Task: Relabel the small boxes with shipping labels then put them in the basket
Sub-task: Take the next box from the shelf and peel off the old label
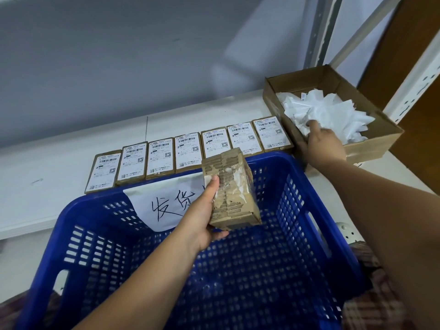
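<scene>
The small box point(232, 191) was held in the air over the blue basket point(307, 210), tipped a little to one side. It was gripped by the left hand point(202, 215): the thumb was laid up along its near left edge and the other fingers were curled under it. The box's top was seen to be torn and rough, with bits of shiny tape stuck on it. The left arm was stretched forward across the basket.

The right arm was stretched out to the far right, and the right hand point(321, 144) was put into a brown cardboard tray point(371, 148). One straight finger was pressed on the pile of white paper scraps point(333, 113) that lay in the tray. It could not be told if any scrap was held, as the other fingers were hidden.

A white paper sign point(164, 206) with black handwriting was hung on the far wall of the basket. Behind the basket, seven labelled boxes point(188, 153) were lined up side by side, flat on the white table point(47, 167), with their white labels facing up. The row was ended just beside the tray.
</scene>
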Motion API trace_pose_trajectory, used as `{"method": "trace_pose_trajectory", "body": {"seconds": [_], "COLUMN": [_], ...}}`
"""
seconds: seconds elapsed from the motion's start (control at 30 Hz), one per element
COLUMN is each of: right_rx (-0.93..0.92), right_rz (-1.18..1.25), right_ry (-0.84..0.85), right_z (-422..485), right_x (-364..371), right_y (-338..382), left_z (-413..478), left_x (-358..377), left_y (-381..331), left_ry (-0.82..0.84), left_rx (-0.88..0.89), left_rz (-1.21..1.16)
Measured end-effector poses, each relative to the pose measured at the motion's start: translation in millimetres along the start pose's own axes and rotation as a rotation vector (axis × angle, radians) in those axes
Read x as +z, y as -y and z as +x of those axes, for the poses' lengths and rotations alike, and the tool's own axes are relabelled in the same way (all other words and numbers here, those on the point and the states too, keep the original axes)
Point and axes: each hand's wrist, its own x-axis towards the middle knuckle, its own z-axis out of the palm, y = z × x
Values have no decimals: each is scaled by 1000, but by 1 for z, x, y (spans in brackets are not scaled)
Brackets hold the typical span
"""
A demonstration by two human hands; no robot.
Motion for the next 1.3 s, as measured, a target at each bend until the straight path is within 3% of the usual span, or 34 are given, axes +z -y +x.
{"method": "trace_pose_trajectory", "body": {"seconds": [0.17, 0.3, 0.47, 0.6, 0.8, 0.9, 1.13, 1.3], "right_rx": [-12, -4, -44, -110, 80, 38, 37, 56], "right_rz": [-60, -47, -167, 210, 915, 1024, 1107, 1136], "right_ry": [-92, -57, -170, 37, 529, 693, 729, 654], "right_z": [-5, -9, -24, -53, -113, -138, -152, -158], "right_x": [-3, -3, 0, 2, -1, -1, 3, 20], "right_y": [3, 7, 15, 57, 150, 187, 248, 299], "left_z": [-4, -8, -10, -14, -25, -37, -52, -52], "left_x": [-7, -12, -19, -24, -49, -73, -144, -191], "left_y": [-2, -5, -8, -14, -33, -40, -39, -40], "left_ry": [-27, -41, -70, -103, -191, -254, -168, -248], "left_rx": [16, 29, 60, 116, 246, 319, 382, 463], "left_rz": [-16, -23, -55, -32, -2, -1, -119, -208]}}
